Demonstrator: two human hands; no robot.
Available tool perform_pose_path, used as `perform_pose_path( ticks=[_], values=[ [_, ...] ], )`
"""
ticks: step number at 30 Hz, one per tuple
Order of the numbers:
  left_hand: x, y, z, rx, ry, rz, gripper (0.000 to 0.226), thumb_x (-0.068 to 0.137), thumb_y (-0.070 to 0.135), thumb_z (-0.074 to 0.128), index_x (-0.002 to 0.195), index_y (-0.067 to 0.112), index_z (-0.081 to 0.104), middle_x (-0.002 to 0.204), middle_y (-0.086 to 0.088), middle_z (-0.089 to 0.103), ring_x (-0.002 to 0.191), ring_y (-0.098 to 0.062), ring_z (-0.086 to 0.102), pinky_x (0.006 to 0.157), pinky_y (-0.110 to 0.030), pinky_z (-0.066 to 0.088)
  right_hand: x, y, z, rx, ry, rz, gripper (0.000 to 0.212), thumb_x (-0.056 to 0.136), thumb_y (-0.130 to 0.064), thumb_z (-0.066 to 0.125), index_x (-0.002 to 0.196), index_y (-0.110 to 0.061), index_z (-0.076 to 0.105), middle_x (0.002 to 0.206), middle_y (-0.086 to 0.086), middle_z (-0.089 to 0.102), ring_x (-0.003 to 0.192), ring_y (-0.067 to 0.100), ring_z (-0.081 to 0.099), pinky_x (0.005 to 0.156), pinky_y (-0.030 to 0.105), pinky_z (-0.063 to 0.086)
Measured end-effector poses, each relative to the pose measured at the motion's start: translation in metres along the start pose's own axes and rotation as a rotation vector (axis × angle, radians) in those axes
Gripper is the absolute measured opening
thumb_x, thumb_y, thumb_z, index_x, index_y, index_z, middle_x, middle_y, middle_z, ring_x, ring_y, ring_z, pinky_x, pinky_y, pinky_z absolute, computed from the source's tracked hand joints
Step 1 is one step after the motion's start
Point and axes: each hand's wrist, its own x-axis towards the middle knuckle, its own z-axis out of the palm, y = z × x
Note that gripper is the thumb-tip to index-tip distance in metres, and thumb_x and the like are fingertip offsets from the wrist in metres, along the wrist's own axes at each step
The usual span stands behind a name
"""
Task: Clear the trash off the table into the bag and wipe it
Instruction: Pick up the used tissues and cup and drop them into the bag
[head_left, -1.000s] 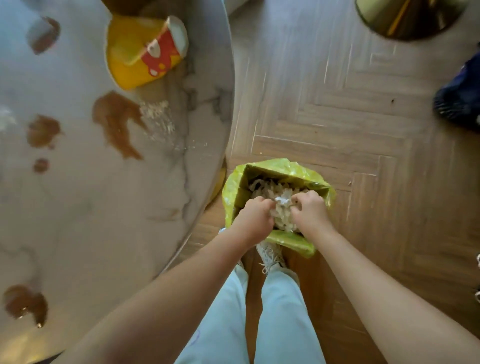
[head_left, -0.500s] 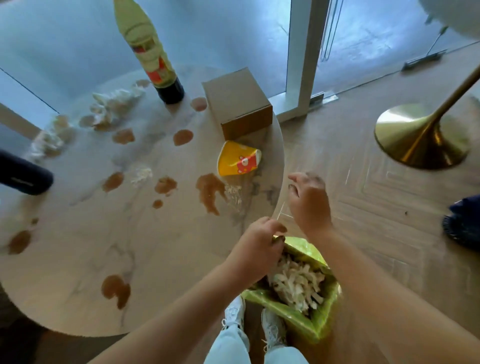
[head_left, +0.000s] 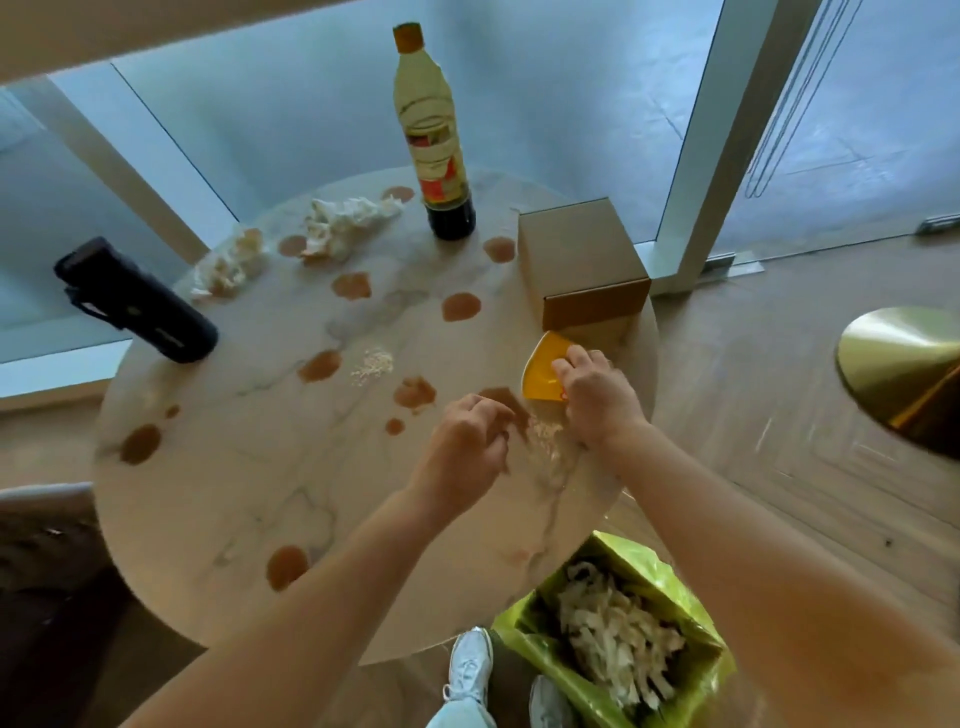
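Observation:
A round marble table (head_left: 218, 483) carries several brown spills and crumb piles. My right hand (head_left: 597, 397) grips a crushed yellow paper cup (head_left: 543, 371) lying near the table's right edge. My left hand (head_left: 467, 441) hovers just left of it over a crumb patch (head_left: 545, 434), fingers loosely curled and holding nothing. Crumpled white tissues (head_left: 343, 223) lie at the far side. On the floor at the lower right stands a bin with a green bag (head_left: 696, 670), filled with pale paper scraps.
A tall sauce bottle (head_left: 436, 150) and a cardboard box (head_left: 587, 260) stand at the far right of the table. A black cylinder (head_left: 135, 301) lies at the left edge. A brass lamp base (head_left: 904, 369) sits on the floor to the right.
Both hands have left the bin and risen to the table. My right hand has taken hold of the yellow cup. My view has lifted from the floor to the tabletop.

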Motion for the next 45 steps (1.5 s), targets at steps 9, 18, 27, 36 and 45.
perform_pose_path(
  ticks=[9,18,27,36,45],
  values=[
    [0.017,-0.065,-0.033,-0.004,0.008,-0.131,0.022,0.081,0.002,0.061,0.102,0.004,0.066,0.102,-0.011,0.062,0.101,-0.024,0.056,0.091,-0.022,0.039,0.038,-0.038,-0.014,0.006,0.250,-0.089,0.028,0.065,0.001,0.074,0.089,0.003,0.061,0.084,0.020,0.060,0.074,0.036,0.059,0.049,0.037,0.054],
    [0.097,-0.176,-0.097,0.030,0.058,-0.220,0.030,0.080,0.004,0.062,0.109,0.007,0.064,0.108,-0.011,0.060,0.106,-0.029,0.054,0.092,-0.028,0.038,0.137,-0.131,-0.017,0.405,0.300,-0.037,0.028,0.066,0.004,0.067,0.093,0.003,0.062,0.086,0.020,0.059,0.079,0.039,0.057,0.065,0.037,0.047],
    [0.241,-0.284,-0.135,0.257,-0.021,-0.328,0.070,0.082,0.031,0.065,0.142,0.032,0.028,0.151,-0.008,0.016,0.133,-0.032,0.022,0.099,-0.056,0.038,0.208,-0.174,0.010,0.471,0.328,0.093,0.029,0.067,0.003,0.071,0.094,-0.003,0.065,0.086,0.009,0.060,0.079,0.025,0.058,0.063,0.015,0.033],
    [0.292,-0.319,-0.118,0.191,0.019,-0.101,0.013,0.085,0.000,0.053,0.089,-0.004,0.064,0.098,-0.021,0.055,0.093,-0.033,0.052,0.077,-0.024,0.035,0.220,-0.168,0.021,0.449,0.287,0.075,0.034,0.065,0.004,0.072,0.097,-0.005,0.065,0.086,0.008,0.059,0.080,0.024,0.057,0.069,0.024,0.039],
    [0.212,-0.269,-0.141,0.013,0.234,0.063,0.012,0.084,0.002,0.064,0.095,0.002,0.067,0.087,-0.007,0.057,0.079,-0.020,0.056,0.073,-0.023,0.042,0.193,-0.149,-0.001,0.465,0.321,0.079,0.035,0.064,0.006,0.070,0.097,-0.005,0.065,0.084,0.008,0.058,0.078,0.026,0.056,0.069,0.019,0.035]
  ],
)
